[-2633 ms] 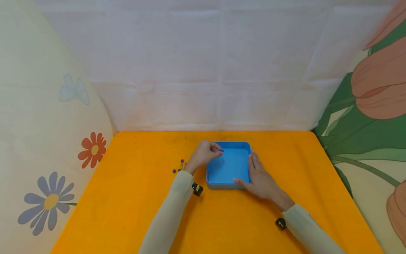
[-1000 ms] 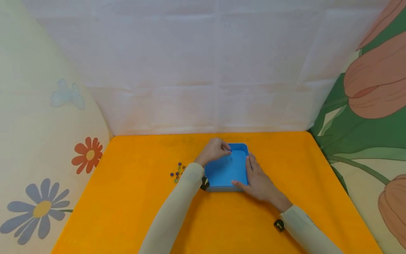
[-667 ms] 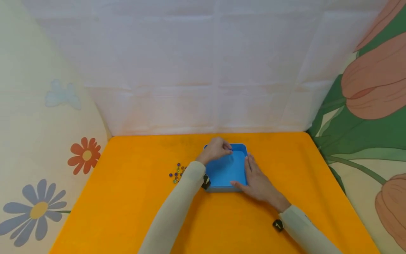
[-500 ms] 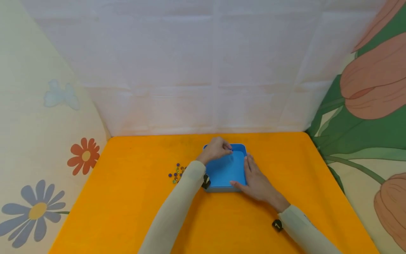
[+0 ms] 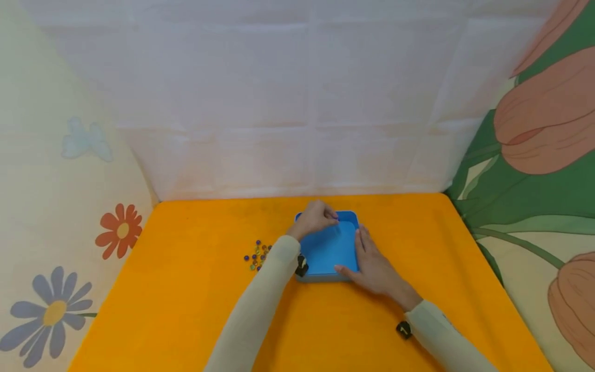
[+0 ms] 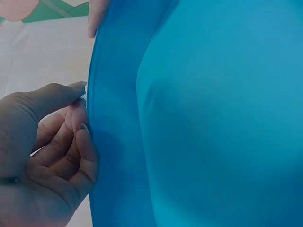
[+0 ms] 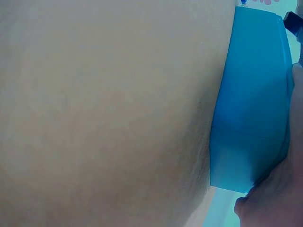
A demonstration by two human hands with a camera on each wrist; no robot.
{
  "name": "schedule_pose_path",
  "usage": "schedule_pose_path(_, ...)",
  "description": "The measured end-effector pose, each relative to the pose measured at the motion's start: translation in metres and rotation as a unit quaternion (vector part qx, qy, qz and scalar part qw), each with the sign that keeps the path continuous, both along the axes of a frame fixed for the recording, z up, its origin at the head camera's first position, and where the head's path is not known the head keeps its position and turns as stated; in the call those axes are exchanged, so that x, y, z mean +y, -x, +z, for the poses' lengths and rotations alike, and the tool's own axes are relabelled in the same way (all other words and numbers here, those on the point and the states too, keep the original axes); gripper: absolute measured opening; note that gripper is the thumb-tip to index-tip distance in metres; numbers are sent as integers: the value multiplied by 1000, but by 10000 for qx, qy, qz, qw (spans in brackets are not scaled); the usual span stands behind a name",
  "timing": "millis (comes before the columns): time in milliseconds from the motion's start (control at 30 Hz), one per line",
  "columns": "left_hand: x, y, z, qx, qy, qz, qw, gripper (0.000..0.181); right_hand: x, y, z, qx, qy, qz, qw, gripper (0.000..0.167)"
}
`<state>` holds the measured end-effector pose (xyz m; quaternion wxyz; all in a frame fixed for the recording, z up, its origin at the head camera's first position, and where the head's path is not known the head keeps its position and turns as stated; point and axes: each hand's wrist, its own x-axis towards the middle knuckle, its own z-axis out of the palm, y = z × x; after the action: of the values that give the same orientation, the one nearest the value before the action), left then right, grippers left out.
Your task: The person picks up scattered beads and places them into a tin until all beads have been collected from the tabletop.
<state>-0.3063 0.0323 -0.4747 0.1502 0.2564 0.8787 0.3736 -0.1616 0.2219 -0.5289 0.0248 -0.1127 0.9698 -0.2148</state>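
Note:
In the head view my left hand (image 5: 316,218) reaches over the far left part of a square blue tray (image 5: 327,278). Its thumb and fingertips pinch a small blue-purple marble (image 5: 338,219); the left wrist view shows only a sliver of it between the fingertips. My right hand (image 5: 376,266) rests against the tray's right side with extended fingers, and its thumb lies over the near rim. In the right wrist view, the blue tray wall (image 7: 253,94) shows beside that hand. The visible part of the tray floor (image 5: 332,248) is bare.
Left of the tray, several glassy marbles (image 5: 254,257) in blue, yellow and amber lie loose on the orange tabletop (image 5: 186,289), some hidden behind the left sleeve (image 5: 260,299). A white cloth wall (image 5: 232,103) stands along the back edge.
Since the oldest frame my left hand has shifted right over the tray, still pinching the marble, and more marbles show. During the last second both hands have stayed nearly still; the view drifts slightly.

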Motion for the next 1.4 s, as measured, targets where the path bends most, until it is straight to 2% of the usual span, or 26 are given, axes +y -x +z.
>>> schedule_pose_path(600, 6, 3, -6, 8, -7, 81, 10000, 22, 2, -2, 1, 88, 73, 24, 9999, 117)
schedule_pose_path(833, 8, 3, -4, -125, -3, 161, 9998, 22, 2, -1, 1, -12, 119, -2, 9999, 118)
schedule_pose_path(1233, 8, 3, -6, -131, -5, 196, 9997, 20, 1, -2, 1, -16, 157, -2, 9999, 119)
schedule_pose_path(1400, 7, 2, -2, -237, 32, 264, 9994, 21, 2, -2, 3, 12, 120, -10, 9999, 120)
